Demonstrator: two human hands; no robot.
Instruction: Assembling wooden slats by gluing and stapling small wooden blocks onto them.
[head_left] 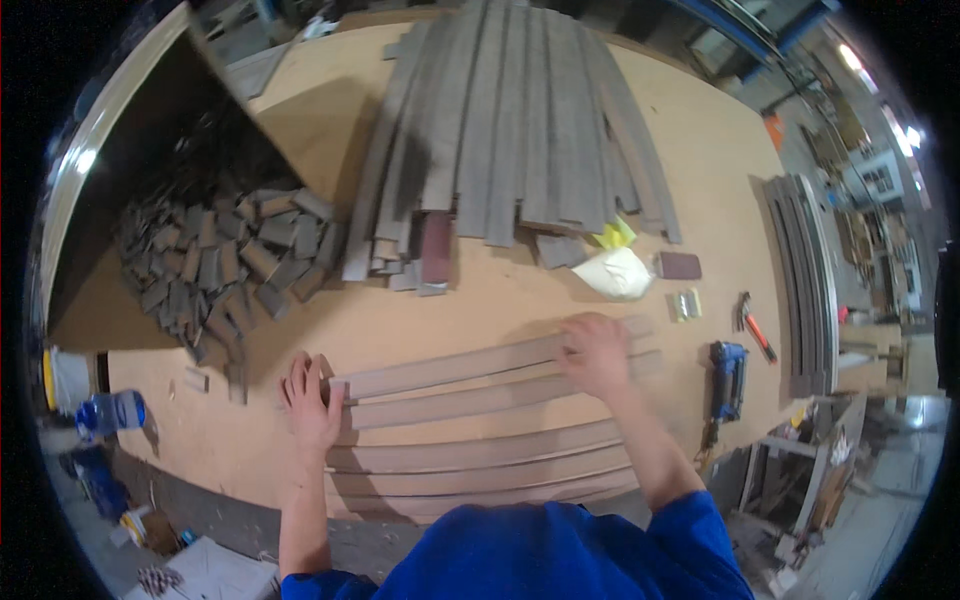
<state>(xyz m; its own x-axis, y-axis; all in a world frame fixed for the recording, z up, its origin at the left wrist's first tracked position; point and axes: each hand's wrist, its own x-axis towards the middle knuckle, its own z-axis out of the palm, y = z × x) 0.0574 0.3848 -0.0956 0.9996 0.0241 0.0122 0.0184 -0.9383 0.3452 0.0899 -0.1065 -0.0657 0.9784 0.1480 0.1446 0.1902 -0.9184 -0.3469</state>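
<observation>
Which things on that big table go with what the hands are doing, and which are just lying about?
Probably part of the job:
- left hand, at the strips' left ends
- right hand, over the upper strips' right part
- grey-brown front strips

Seemingly just lying there, untouched now:
- blue power tool
- hammer
- blue bottle
- small blocks

The nail gun (729,380), hammer (758,330) and stacked slats (528,130) show a workshop.

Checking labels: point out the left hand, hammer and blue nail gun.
Left hand (315,412): head view, back of the hand.
Hammer (757,334): head view, handle.
Blue nail gun (729,354): head view, upper body.
</observation>
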